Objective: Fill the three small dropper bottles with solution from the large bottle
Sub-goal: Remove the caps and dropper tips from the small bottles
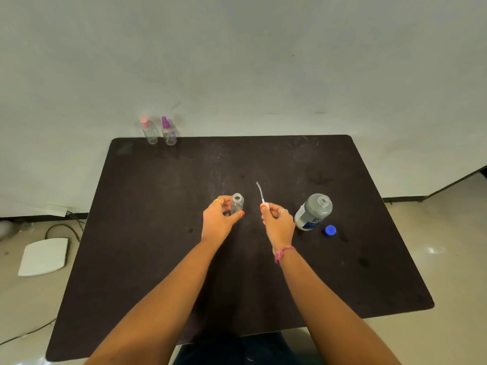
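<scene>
Table (158, 233): three small bottles (237, 204), two capped.

The small bottle (237, 204) my left hand (220, 219) holds is clear, smooth plastic. My right hand (276, 219) pinches a white plastic cap with a thin translucent tube (260, 191). The large bottle (313, 212) looks frosted grey plastic with a glossy label; its blue cap (330, 230) is shiny plastic. The table (158, 219) is dark, matt, slightly scuffed. A woven pink thread band (284, 252) circles my wrist.
</scene>
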Action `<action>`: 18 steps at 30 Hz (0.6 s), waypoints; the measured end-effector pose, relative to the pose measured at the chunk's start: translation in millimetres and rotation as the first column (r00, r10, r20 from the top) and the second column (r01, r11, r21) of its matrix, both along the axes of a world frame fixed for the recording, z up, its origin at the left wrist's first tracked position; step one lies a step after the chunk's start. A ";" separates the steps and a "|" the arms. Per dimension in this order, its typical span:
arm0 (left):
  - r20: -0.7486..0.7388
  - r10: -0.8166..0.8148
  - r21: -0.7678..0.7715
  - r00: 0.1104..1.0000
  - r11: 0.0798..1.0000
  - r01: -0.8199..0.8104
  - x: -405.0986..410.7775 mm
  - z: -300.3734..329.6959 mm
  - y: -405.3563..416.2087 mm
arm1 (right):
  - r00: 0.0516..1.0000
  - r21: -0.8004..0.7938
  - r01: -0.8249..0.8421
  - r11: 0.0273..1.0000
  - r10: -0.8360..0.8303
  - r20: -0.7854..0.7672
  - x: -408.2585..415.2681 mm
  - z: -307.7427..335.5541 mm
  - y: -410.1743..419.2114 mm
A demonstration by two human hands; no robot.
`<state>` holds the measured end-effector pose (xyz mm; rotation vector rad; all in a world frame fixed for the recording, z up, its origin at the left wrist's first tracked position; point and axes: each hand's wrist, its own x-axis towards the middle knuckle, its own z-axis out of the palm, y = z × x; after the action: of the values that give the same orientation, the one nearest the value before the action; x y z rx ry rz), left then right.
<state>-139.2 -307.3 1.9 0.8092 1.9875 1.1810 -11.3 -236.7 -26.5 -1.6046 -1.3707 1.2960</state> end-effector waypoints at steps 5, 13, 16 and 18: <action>0.024 -0.029 -0.067 0.999 0.997 0.031 8.1 -22.1 2.6 | 0.963 -0.060 -0.086 0.995 0.098 0.251 14.7 -30.4 -20.8; -0.024 -0.093 -0.150 0.995 0.985 0.089 12.5 -50.5 8.3 | 0.971 -0.111 -0.023 0.994 0.049 0.233 9.4 -49.7 -32.7; -0.040 -0.101 -0.170 0.994 0.981 0.093 13.4 -58.6 10.3 | 0.968 -0.104 -0.017 0.994 0.043 0.247 5.2 -53.1 -32.7; -0.037 -0.100 -0.187 0.994 0.978 0.092 13.1 -63.8 10.7 | 0.962 -0.096 -0.022 0.995 0.047 0.268 3.9 -55.0 -32.9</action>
<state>-126.0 -296.6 -62.0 0.8333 2.0367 0.9142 -7.4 -269.5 -81.5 -1.8831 -1.5255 1.2087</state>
